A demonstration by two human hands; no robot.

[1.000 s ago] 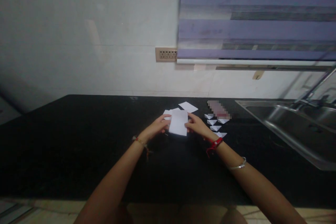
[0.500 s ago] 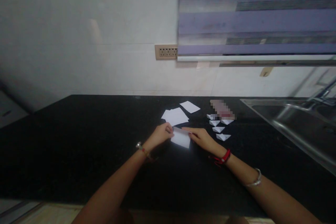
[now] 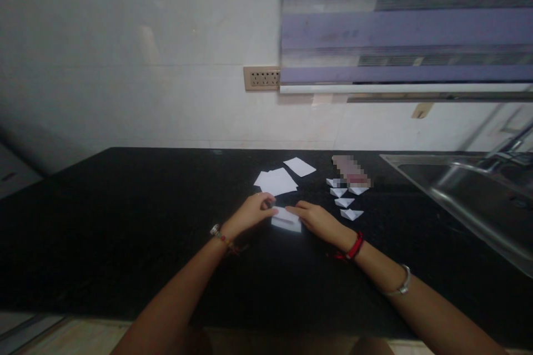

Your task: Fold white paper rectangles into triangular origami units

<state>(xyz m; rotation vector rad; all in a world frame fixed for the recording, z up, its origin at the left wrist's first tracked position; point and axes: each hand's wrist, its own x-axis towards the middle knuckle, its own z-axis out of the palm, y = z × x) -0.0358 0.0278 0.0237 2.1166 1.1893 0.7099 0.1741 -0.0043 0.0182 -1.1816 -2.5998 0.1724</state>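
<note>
A small white sheet of paper [image 3: 286, 227] lies between my hands on the dark counter, its far part bent over toward me. My left hand [image 3: 253, 213] pinches it at the left with thumb and curled fingers. At the right end, the thumb and fingers of my right hand [image 3: 320, 223] hold the bent-over part. Just beyond my hands is a loose pile of white paper sheets [image 3: 276, 180]. A single white sheet [image 3: 300, 166] lies a little behind that pile. Several small folded paper boats [image 3: 352, 214] stand to the right of my right hand.
Behind the boats lies a pinkish, pixel-blurred flat object [image 3: 350, 171]. A steel sink [image 3: 416, 199] with a tap is set into the black counter [image 3: 104, 233] at the right. On the wall are a socket strip [image 3: 263, 78] and a purple striped blind [image 3: 400, 28].
The sheet between my hands was mostly flat and is now bent over, its far edge brought toward me. The view has shifted slightly.
</note>
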